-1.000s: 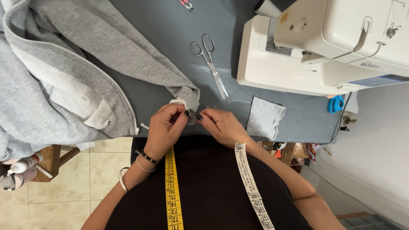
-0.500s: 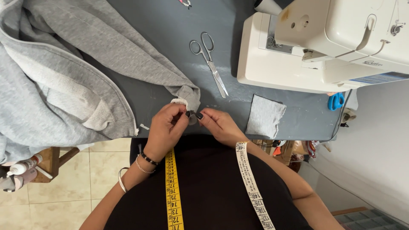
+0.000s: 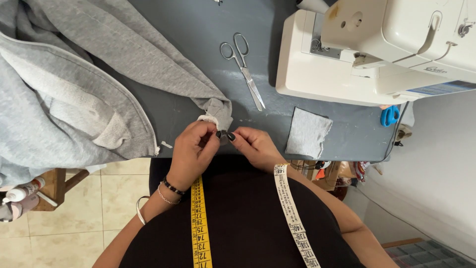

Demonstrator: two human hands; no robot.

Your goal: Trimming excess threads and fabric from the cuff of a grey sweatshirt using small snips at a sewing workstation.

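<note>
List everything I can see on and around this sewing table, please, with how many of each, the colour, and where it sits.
grey garment: one, light grey, spread over the table's left side, its cuff end by the hands
table: one, dark grey-blue
scissors: one pair, silver, middle of table
sewing machine: one, white, top right
fabric scrap: one, grey, near table edge below the machine
blue-handled tool: one, kind unclear, at the table's right edge
tape measure: one, yellow and white, draped round the person's neck
bottles: number unclear, white, bottom left on a wooden stand
left hand: one, pinching the cuff end, bracelets at the wrist
right hand: one, fingertips meeting the left hand
</note>
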